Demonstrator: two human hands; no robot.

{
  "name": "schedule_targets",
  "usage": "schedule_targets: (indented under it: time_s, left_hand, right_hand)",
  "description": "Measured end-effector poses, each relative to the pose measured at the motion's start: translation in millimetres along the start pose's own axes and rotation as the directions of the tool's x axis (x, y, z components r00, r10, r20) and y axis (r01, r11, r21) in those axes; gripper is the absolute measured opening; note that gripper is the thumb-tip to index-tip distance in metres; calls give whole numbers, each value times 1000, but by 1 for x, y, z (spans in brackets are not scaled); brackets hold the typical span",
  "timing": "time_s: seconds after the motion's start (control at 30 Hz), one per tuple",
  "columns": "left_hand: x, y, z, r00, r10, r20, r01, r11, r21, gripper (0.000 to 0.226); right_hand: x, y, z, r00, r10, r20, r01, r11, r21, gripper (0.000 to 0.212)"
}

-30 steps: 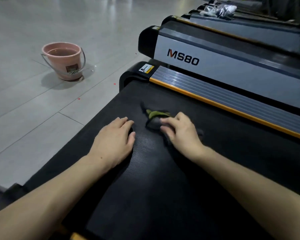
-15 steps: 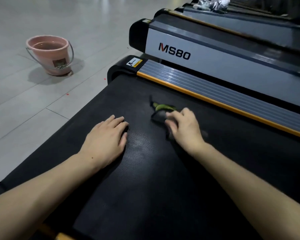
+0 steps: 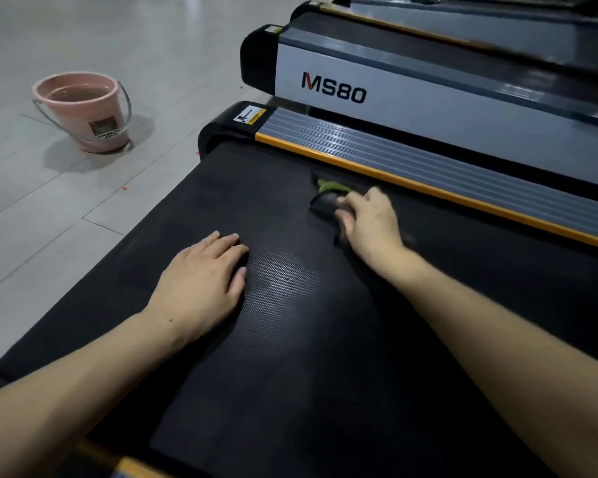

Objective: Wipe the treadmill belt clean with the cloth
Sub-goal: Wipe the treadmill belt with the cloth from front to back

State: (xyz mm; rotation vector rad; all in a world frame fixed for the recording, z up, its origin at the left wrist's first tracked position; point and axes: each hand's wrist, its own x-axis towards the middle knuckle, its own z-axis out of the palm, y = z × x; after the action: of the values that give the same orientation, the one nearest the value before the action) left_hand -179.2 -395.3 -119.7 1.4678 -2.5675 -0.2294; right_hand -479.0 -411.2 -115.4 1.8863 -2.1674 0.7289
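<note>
Two hands are down on the black treadmill belt (image 3: 290,339). My right hand (image 3: 370,225) is on the cloth (image 3: 327,198), up near the far side of the belt, just beside the orange strip (image 3: 428,194) and the grey side rail (image 3: 463,160). The cloth is a small dark bundle with a bit of green poking out past my fingers. Most of it is hidden under my hand, and that hand looks blurry, so I cannot see each finger well.

I think the cloth is soft and light. It will bunch up and fold when I push it. It may be wet, since a pink bucket (image 3: 83,112) with water in it sits on the floor (image 3: 32,219), well apart from the belt, but I cannot tell for sure. The best way to hold it is from on top, palm flat, fingers curled over its front edge so it does not slip out.

That is how my right hand sits: fingers bent and closed over the bundle, pressing it down on the belt. My left hand (image 3: 204,281) holds nothing. It lies flat on the belt with its fingers straight and close together, near the middle, apart from the cloth. I think it is just propping me up.

The belt looks bumpy and rough, so the cloth may drag a little.
</note>
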Motion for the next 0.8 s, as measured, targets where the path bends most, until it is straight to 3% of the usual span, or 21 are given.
schedule_targets:
  time_s: [0.1,0.2,0.3,0.43,0.5,0.57,0.67,0.73,0.8]
  left_hand:
    - [-7,3,-5,996,-63,-61,57,994,-96,42]
    - [-13,9,-6,993,-90,-81,80,989,-126,41]
    - [-18,8,-6,997,-44,-59,40,997,-66,44]
    - [-30,-4,-13,997,-57,-54,55,997,-49,44]
    - [-36,-14,-18,997,-57,-51,55,998,-40,43]
    - [-41,-23,-21,997,-75,-37,74,997,-39,43]
    - [-46,-32,-20,994,-107,-20,106,994,-37,43]
    - [-49,-34,-20,994,-105,-13,105,994,-36,43]
    - [-51,-36,-20,995,-97,3,97,995,-27,45]
  right_hand:
    - [-81,-41,-22,967,-250,49,240,958,155,22]
    - [-117,-52,-39,893,-424,148,372,884,284,24]
    - [-66,-28,-22,921,-373,110,361,926,112,25]
    - [-4,-11,-2,1000,21,23,-20,999,-38,22]
    - [-20,-30,-1,998,62,7,-62,997,-44,21]
    - [-59,-65,-9,998,-67,4,67,997,46,19]
    - [-128,-112,-27,940,-324,108,300,934,196,23]
    - [-131,-113,-30,903,-405,145,360,895,265,25]
    - [-98,-96,-18,903,-411,122,385,903,188,29]
